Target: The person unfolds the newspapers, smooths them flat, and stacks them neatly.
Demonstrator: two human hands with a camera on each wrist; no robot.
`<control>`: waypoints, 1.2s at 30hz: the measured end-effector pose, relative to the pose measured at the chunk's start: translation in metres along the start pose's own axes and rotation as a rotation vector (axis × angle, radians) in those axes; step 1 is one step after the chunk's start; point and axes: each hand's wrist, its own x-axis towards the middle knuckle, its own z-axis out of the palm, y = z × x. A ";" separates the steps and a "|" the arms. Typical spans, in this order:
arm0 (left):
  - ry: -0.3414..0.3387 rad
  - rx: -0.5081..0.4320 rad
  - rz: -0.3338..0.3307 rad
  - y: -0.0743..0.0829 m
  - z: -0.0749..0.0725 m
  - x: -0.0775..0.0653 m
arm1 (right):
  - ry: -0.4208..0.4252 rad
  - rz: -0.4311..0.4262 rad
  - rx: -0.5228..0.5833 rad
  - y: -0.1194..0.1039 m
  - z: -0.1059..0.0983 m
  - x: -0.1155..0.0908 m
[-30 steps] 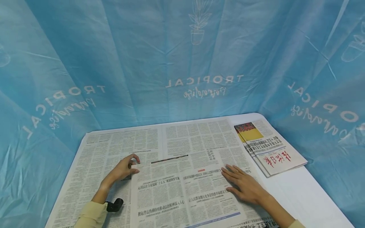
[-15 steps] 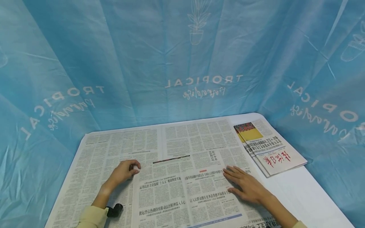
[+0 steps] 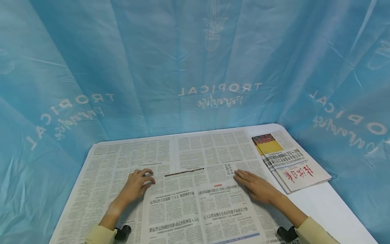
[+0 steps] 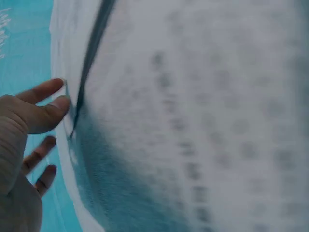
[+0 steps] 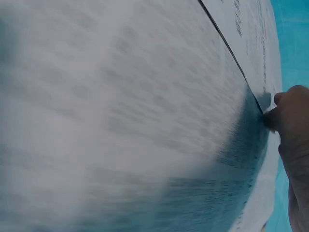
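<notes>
A folded newspaper (image 3: pixel 170 210) lies in front of me on a larger spread sheet of newsprint (image 3: pixel 112 166). Beside its far left corner is my left hand (image 3: pixel 135 185), fingers bent. In the left wrist view, the thumb (image 4: pixel 55 108) and index finger come right up to the paper's edge, slightly apart. At the far right corner, my right hand (image 3: pixel 259 189) pinches the newspaper's edge between thumb and fingertips. The right wrist view shows these fingertips (image 5: pixel 271 120) at the corner, partly hidden behind the hand.
Several folded newspapers (image 3: pixel 295 169) with red lettering overlap at the right of the white table (image 3: pixel 320 203). A blue printed curtain (image 3: pixel 195 67) hangs behind and along both sides. Black wrist cameras (image 3: pixel 123 232) sit at both sleeves.
My left hand has shifted right, closer to the newspaper's corner. My right hand has moved from lying flat on the page, its fingers now drawn in at the right edge.
</notes>
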 end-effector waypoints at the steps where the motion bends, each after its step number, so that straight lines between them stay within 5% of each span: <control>1: 0.006 0.006 0.015 0.000 0.001 -0.001 | -0.007 -0.015 -0.011 0.002 -0.001 0.003; 12: -0.084 0.033 0.080 0.001 -0.005 -0.015 | -0.120 -0.138 -0.077 0.010 -0.001 0.017; 18: -0.132 0.081 0.126 0.002 -0.012 -0.020 | -0.173 -0.102 -0.077 0.009 -0.001 0.018; 26: -0.209 0.121 0.089 0.004 -0.018 -0.017 | -0.172 -0.098 -0.078 0.008 -0.001 0.018; 36: -0.285 0.111 0.119 -0.001 -0.021 -0.019 | -0.194 -0.063 -0.046 0.008 0.000 0.018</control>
